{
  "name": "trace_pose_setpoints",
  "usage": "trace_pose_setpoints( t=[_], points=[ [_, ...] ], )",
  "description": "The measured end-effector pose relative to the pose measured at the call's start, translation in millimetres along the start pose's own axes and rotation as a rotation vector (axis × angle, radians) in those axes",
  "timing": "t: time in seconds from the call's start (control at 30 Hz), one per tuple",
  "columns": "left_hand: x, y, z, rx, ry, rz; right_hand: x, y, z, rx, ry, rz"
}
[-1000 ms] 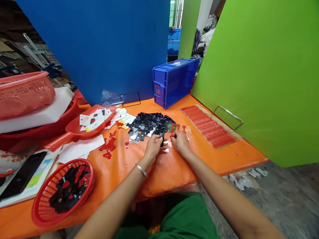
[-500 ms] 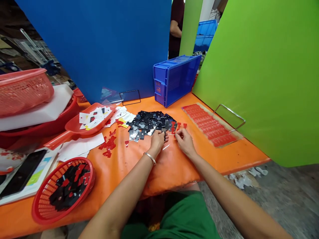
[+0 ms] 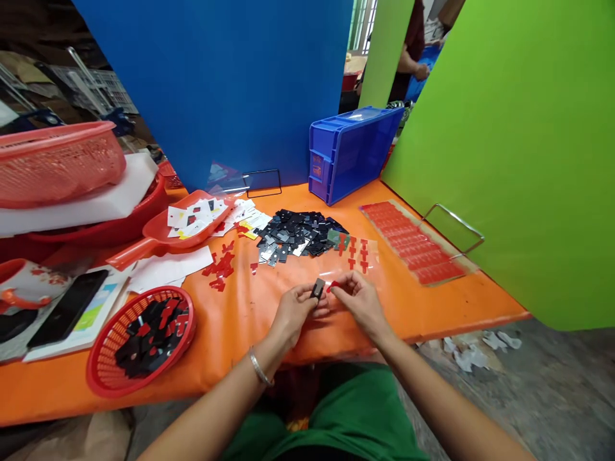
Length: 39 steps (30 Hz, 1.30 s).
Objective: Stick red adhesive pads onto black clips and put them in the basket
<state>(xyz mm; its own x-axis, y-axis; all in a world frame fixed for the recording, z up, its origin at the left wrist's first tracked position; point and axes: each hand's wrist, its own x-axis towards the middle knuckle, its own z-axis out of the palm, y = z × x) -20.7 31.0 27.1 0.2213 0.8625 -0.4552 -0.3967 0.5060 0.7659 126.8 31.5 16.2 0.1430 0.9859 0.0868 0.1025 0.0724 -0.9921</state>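
Note:
My left hand [image 3: 298, 312] is closed on a small black plate [image 3: 318, 288] with a pale dot on it, held up over the front of the table. Close beside it, my right hand [image 3: 360, 301] pinches a small red sticker [image 3: 332, 286] between thumb and forefinger. The sticker's edge is near the plate; whether they touch I cannot tell. Beyond my hands lies a pile of black plates [image 3: 298, 230]. Right of the pile, several red T-shaped stickers [image 3: 364, 256] sit on a clear sheet.
A red basket [image 3: 93, 358] of black and red pieces stands front left. Loose red scraps [image 3: 221, 266], a red scoop [image 3: 156, 237] of white pieces and a phone [image 3: 67, 307] lie left. A blue crate [image 3: 321, 163] stands behind; a red sticker sheet [image 3: 413, 243] lies right.
Both hands have drawn back toward the table's front edge, away from the pile and clear sheet. The right hand now holds a red sticker lifted clear. The view has shifted slightly left.

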Motion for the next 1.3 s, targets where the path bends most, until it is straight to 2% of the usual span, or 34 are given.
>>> trace_pose_setpoints(
  t=[0.1, 0.23, 0.77, 1.3],
  points=[
    [-17, -14, -8.3, -0.039, 0.018, -0.054, -26, 7, 17, 0.06, -0.028, 0.061],
    [-20, -24, -11.7, -0.083, 0.037, -0.046, -39, 21, 27, 0.038, 0.016, 0.032],
    [-17, -28, -15.0, -0.073, -0.001, -0.015, -44, 31, 31, -0.018, 0.013, -0.007],
    [-17, -26, -13.3, -0.061, 0.021, -0.027, -44, 30, 33, -0.054, 0.034, -0.005]
  ],
)
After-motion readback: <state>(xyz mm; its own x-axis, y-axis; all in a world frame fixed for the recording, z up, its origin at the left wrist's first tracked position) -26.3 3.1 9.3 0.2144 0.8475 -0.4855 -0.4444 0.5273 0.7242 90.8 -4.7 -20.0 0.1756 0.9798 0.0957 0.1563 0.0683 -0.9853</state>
